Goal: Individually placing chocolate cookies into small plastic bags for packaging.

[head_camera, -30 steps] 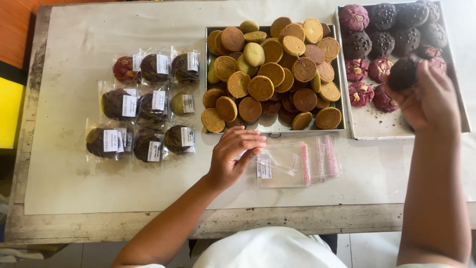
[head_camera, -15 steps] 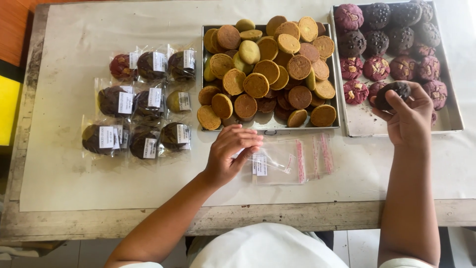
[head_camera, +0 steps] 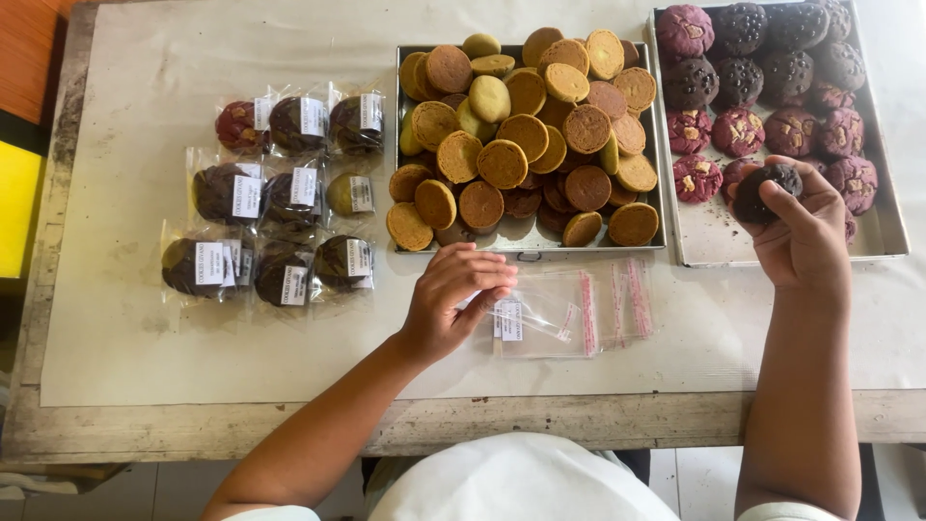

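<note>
My right hand (head_camera: 805, 232) holds a dark chocolate cookie (head_camera: 767, 188) between thumb and fingers, just over the front edge of the right metal tray (head_camera: 709, 246). That tray carries dark and reddish-purple cookies (head_camera: 762, 77). My left hand (head_camera: 451, 299) rests on the paper-covered table, its fingertips pinching the edge of a small stack of clear plastic bags (head_camera: 569, 314) with white labels and red seal strips. The bags lie flat just in front of the middle tray.
The middle metal tray (head_camera: 529, 241) is heaped with tan, brown and greenish round cookies (head_camera: 526, 135). At the left, several cookies sealed in labelled clear bags (head_camera: 280, 193) lie in rows. White paper (head_camera: 145, 318) covers the worn wooden table (head_camera: 193, 429).
My right hand has brought the dark cookie down and to the left, from over the right tray towards its front edge. My left hand stays at the bags, fingers closing on them.
</note>
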